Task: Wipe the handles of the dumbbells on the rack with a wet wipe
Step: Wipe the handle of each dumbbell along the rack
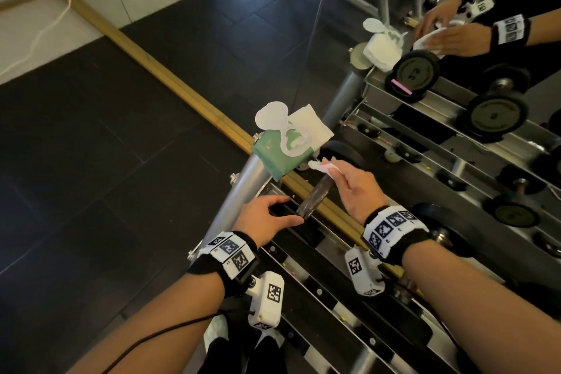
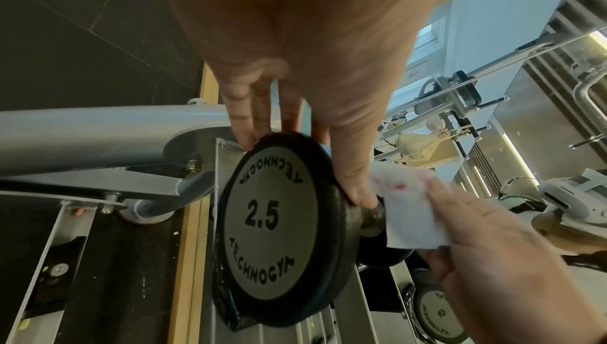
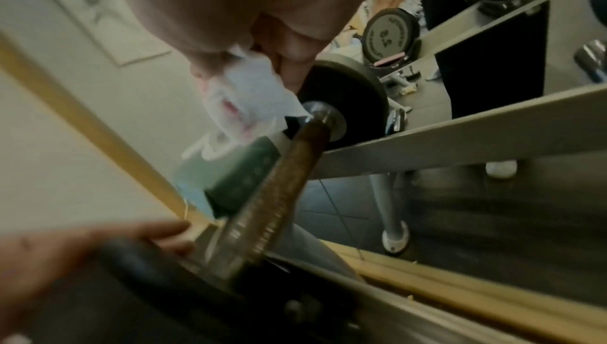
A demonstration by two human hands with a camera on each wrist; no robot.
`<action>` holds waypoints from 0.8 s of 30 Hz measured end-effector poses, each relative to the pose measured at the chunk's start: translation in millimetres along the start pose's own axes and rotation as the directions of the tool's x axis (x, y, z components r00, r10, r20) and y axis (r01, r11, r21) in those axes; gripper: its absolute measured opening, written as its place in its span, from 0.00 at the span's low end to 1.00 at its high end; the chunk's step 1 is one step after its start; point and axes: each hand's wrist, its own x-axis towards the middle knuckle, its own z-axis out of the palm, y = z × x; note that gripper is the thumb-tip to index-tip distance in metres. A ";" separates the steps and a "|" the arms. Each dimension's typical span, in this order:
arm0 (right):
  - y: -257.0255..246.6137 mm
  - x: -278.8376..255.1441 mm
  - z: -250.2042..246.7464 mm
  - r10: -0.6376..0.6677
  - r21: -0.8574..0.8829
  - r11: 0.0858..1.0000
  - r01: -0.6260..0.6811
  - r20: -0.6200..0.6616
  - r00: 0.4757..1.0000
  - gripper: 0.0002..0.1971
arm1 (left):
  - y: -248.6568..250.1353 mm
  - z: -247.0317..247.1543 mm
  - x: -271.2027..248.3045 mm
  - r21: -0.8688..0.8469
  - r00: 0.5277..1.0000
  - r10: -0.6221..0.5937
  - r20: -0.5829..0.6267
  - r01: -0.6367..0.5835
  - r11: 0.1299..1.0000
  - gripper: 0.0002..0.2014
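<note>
A 2.5 dumbbell (image 2: 272,219) lies at the left end of the rack's top shelf (image 1: 303,255). My left hand (image 1: 280,211) grips its near black head, fingers over the rim and thumb (image 2: 356,188) on the inner side. Its brownish knurled handle (image 1: 315,194) shows bare between my hands. My right hand (image 1: 337,173) pinches a white wet wipe (image 1: 318,165) with pink marks at the far end of the handle, by the far head (image 3: 345,105). From the left wrist the wipe (image 2: 410,207) hangs against the handle's collar.
A green wet-wipe pack (image 1: 282,149) with its flap open sits on the rack's grey post (image 1: 239,191). A mirror (image 1: 303,24) with a wooden base strip (image 1: 170,82) stands behind the rack. Several more dumbbells (image 1: 510,212) sit on the shelves to the right.
</note>
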 end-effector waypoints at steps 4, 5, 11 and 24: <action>14.8 -7.7 18.0 -0.007 -0.284 0.955 0.089 0.280 0.960 0.16 | -0.2 0.1 -1.0 -0.002 1.000 0.016 -0.009 -0.016 1.000 0.31; 17.7 -11.5 22.3 -0.041 -0.322 0.937 0.133 0.277 0.960 0.18 | -0.1 0.3 -1.0 0.001 1.000 0.017 -0.007 -0.017 1.000 0.31; 15.8 -20.4 27.9 0.152 -0.216 0.974 -0.074 0.372 0.916 0.18 | 8.0 -1.5 -6.0 0.027 1.000 0.011 0.005 -0.011 1.000 0.31; 26.1 -37.7 11.3 0.496 0.237 0.865 -0.443 -0.267 0.826 0.14 | 23.1 -4.9 -11.2 0.062 1.000 -0.002 0.020 0.001 0.998 0.31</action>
